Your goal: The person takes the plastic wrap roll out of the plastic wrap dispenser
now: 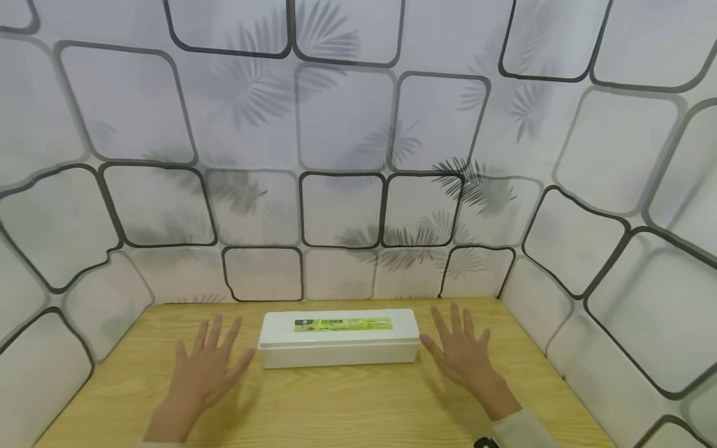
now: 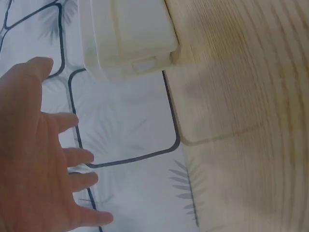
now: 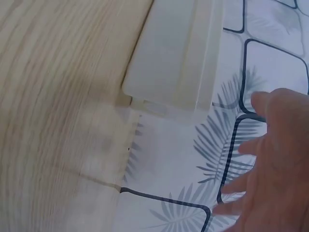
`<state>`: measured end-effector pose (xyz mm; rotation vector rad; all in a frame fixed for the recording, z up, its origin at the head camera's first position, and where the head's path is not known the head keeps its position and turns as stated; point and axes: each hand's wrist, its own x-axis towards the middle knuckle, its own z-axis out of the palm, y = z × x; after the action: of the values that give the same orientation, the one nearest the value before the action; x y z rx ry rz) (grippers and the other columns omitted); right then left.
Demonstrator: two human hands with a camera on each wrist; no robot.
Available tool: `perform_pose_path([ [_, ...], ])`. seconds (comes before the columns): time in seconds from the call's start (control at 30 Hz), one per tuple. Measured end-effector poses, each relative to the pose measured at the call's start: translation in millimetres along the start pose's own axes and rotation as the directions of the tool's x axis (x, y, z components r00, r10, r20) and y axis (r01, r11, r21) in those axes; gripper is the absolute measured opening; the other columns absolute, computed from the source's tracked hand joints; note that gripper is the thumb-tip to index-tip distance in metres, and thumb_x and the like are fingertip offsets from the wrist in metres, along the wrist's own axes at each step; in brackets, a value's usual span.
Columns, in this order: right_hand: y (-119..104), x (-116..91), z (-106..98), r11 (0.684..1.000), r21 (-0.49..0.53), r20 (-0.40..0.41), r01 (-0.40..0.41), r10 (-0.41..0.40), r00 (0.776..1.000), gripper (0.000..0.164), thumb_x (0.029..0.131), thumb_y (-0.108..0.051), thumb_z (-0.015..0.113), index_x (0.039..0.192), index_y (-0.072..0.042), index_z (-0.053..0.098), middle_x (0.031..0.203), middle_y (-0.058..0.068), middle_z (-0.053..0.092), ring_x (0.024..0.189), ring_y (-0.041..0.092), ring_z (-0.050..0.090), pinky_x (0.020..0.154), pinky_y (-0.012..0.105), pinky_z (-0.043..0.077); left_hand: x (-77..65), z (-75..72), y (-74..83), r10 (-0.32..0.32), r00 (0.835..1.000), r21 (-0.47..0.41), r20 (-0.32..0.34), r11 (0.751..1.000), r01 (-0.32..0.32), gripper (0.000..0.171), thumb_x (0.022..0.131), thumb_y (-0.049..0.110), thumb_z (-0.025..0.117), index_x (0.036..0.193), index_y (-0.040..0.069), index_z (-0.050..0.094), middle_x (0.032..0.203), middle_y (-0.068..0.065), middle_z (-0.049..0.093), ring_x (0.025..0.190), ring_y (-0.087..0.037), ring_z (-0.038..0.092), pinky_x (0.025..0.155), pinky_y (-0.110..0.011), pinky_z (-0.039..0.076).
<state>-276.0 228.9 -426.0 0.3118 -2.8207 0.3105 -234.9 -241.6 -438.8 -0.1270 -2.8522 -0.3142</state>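
A long white lidded box (image 1: 338, 354) lies crosswise on the wood-grain table, with a green printed label (image 1: 343, 324) on its lid. To its left, my left hand (image 1: 203, 367) is held with fingers spread and the thumb toward the box's end. My right hand (image 1: 463, 354) mirrors it on the other side, fingers spread, thumb tip close by the box's right end. Both hands hold nothing. The left wrist view shows one end of the box (image 2: 135, 38) beyond the spread fingers; the right wrist view shows the other end (image 3: 169, 58), with a small slot in it.
The wood-grain table (image 1: 336, 404) reaches back to a wall (image 1: 347, 211) covered in a pattern of rounded dark outlines and grey leaves. Similar patterned panels close in at the left and right sides. A dark band (image 1: 485, 442) shows at the right wrist, by a light sleeve (image 1: 523, 429).
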Motion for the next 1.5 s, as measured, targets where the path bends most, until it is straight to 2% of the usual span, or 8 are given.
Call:
perform_pose_path([
  [0.1, -2.1, 5.9, 3.2, 0.995, 0.066, -0.034, 0.078, -0.076, 0.997, 0.068, 0.106, -0.049, 0.050, 0.161, -0.011, 0.034, 0.161, 0.035, 0.032, 0.144, 0.060, 0.036, 0.102, 0.083, 0.039, 3.7, 5.3, -6.8, 0.023, 1.000, -0.042, -0.002, 0.999, -0.023, 0.077, 0.104, 0.058, 0.048, 0.161, 0.010, 0.033, 0.162, -0.033, 0.031, 0.146, -0.058, 0.031, 0.107, -0.086, 0.028],
  [0.2, -6.0, 13.6, 8.2, 0.975, 0.146, -0.059, 0.168, -0.161, 0.985, 0.065, 0.105, -0.042, 0.057, 0.157, -0.007, 0.041, 0.155, 0.033, 0.045, 0.138, 0.056, 0.047, 0.102, 0.075, 0.047, 7.2, 13.3, -12.6, 0.058, 0.998, -0.155, 0.004, 0.986, -0.056, 0.077, 0.104, 0.053, 0.053, 0.158, 0.002, 0.035, 0.157, -0.036, 0.037, 0.139, -0.061, 0.039, 0.101, -0.081, 0.041],
  [0.4, -24.1, 28.7, 15.2, 0.937, 0.207, -0.060, 0.282, -0.276, 0.959, 0.060, 0.101, -0.035, 0.066, 0.150, -0.005, 0.052, 0.149, 0.027, 0.054, 0.136, 0.049, 0.053, 0.107, 0.070, 0.046, 14.1, 29.4, -11.6, 0.049, 0.994, -0.402, 0.097, 0.916, -0.005, 0.077, 0.103, 0.045, 0.060, 0.154, -0.008, 0.037, 0.155, -0.037, 0.040, 0.141, -0.059, 0.039, 0.114, -0.074, 0.035],
  [0.6, -47.4, 42.6, 24.6, 0.907, 0.195, -0.070, 0.373, -0.367, 0.928, 0.056, 0.097, -0.032, 0.072, 0.145, -0.007, 0.057, 0.145, 0.027, 0.057, 0.132, 0.048, 0.055, 0.104, 0.071, 0.048, 20.6, 39.2, -7.1, 0.004, 0.986, -0.502, 0.169, 0.861, 0.082, 0.080, 0.101, 0.043, 0.066, 0.154, -0.009, 0.036, 0.153, -0.037, 0.043, 0.135, -0.055, 0.049, 0.111, -0.067, 0.044],
  [0.8, -75.0, 55.0, 29.8, 0.865, 0.200, -0.038, 0.460, -0.463, 0.886, 0.058, 0.097, -0.036, 0.072, 0.147, -0.012, 0.056, 0.148, 0.026, 0.055, 0.135, 0.049, 0.051, 0.103, 0.072, 0.047, 24.5, 45.2, -5.9, -0.007, 0.986, -0.577, 0.165, 0.811, 0.103, 0.075, 0.097, 0.036, 0.072, 0.152, -0.005, 0.042, 0.148, -0.035, 0.050, 0.127, -0.052, 0.059, 0.103, -0.060, 0.054],
  [1.0, -88.9, 66.8, 40.2, 0.871, 0.129, 0.039, 0.474, -0.482, 0.875, 0.062, 0.096, -0.044, 0.072, 0.149, -0.019, 0.055, 0.152, 0.021, 0.051, 0.139, 0.046, 0.048, 0.110, 0.067, 0.045, 26.2, 52.4, -1.9, -0.007, 0.985, -0.691, 0.174, 0.711, 0.127, 0.069, 0.096, 0.025, 0.075, 0.150, -0.006, 0.045, 0.142, -0.035, 0.056, 0.118, -0.046, 0.067, 0.095, -0.049, 0.062],
  [1.2, -94.1, 76.7, 45.4, 0.859, 0.097, 0.060, 0.503, -0.510, 0.858, 0.068, 0.091, -0.050, 0.075, 0.149, -0.021, 0.055, 0.150, 0.020, 0.054, 0.136, 0.044, 0.051, 0.110, 0.068, 0.043, 25.5, 57.5, -1.0, -0.001, 0.984, -0.764, 0.179, 0.630, 0.140, 0.067, 0.097, 0.017, 0.073, 0.151, -0.009, 0.042, 0.143, -0.038, 0.053, 0.120, -0.050, 0.065, 0.096, -0.049, 0.062],
  [1.5, -98.1, 88.0, 49.9, 0.878, 0.134, 0.176, 0.460, -0.478, 0.861, 0.082, 0.084, -0.055, 0.081, 0.153, -0.026, 0.049, 0.158, 0.019, 0.047, 0.142, 0.046, 0.044, 0.116, 0.072, 0.035, 28.8, 59.2, -0.9, 0.002, 0.982, -0.785, 0.188, 0.601, 0.149, 0.067, 0.097, 0.013, 0.072, 0.151, -0.010, 0.040, 0.144, -0.039, 0.051, 0.120, -0.049, 0.065, 0.099, -0.049, 0.060],
])
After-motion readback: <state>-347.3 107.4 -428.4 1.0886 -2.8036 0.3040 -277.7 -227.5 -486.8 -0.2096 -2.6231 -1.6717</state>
